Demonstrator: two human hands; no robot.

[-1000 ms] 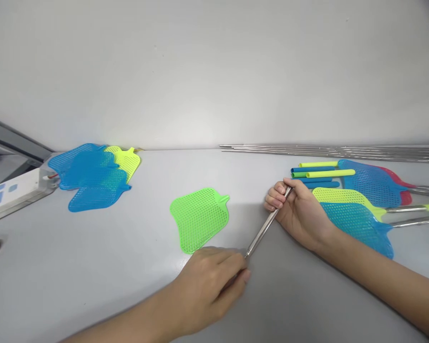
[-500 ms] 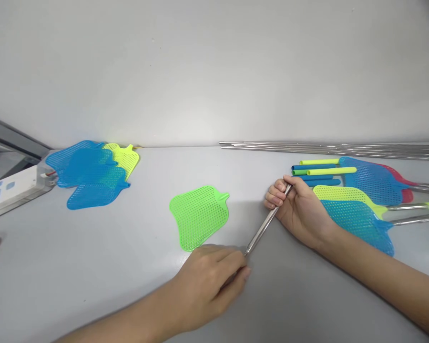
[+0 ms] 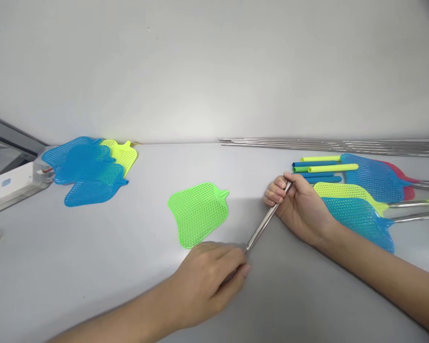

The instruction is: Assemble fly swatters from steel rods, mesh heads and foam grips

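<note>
A thin metal rod (image 3: 265, 224) runs slantwise between my two hands just above the grey table (image 3: 128, 257). My right hand (image 3: 300, 207) is closed round its upper end. My left hand (image 3: 210, 281) is closed in a pinch at its lower end, knuckles up, fingertips hidden. A loose green swatter head (image 3: 199, 213) lies flat just left of the rod, close to my left hand.
Blue and yellow swatter heads (image 3: 89, 166) are piled at the far left beside a white device (image 3: 7, 188). Coloured plastic tubes (image 3: 321, 169), finished swatters (image 3: 361, 209) and a bundle of long metal rods (image 3: 336, 145) lie at the right along the wall.
Both hands keep their hold on the rod and barely move. The view has tilted slightly, so everything sits a little higher in the frame.
</note>
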